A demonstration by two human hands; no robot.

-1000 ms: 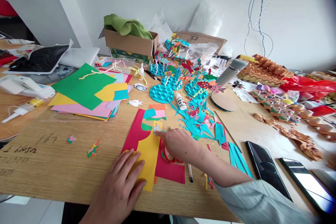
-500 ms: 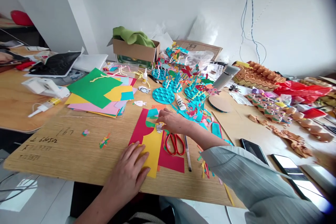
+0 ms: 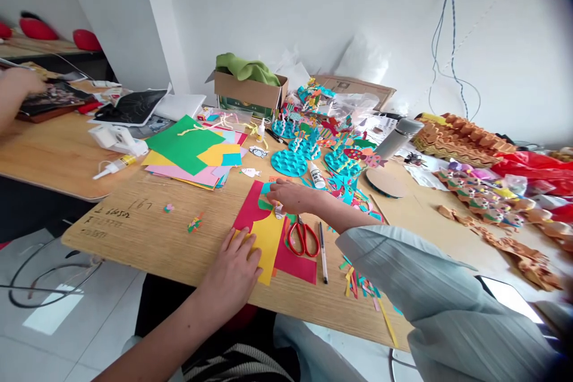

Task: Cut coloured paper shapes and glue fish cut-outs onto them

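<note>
My left hand (image 3: 237, 262) lies flat with fingers spread on a yellow paper sheet (image 3: 267, 245), its fingertips reaching onto a red paper sheet (image 3: 245, 210). My right hand (image 3: 290, 196) bends its fingers down over small turquoise and green paper pieces (image 3: 265, 202) on the sheets. What its fingertips hold, if anything, is hidden. Partly beneath this hand shows a small white paper cutout (image 3: 280, 212). Just right of the yellow sheet rest red-handled scissors (image 3: 303, 242), and a pen (image 3: 323, 253) lies beside them.
Coloured paper sheets (image 3: 183, 146) are stacked at left. White fish cutouts (image 3: 251, 172), a turquoise bumpy disc (image 3: 289, 163) and a glue bottle (image 3: 317, 175) sit beyond my hands. Paper scraps (image 3: 358, 286) lie at right. Another person's hand (image 3: 22, 85) is at far left.
The view has swung left, shifting the table rightward in the picture. My left hand stays on the yellow sheet, and my right hand stays over the paper pieces. Another person's arm shows more at left.
</note>
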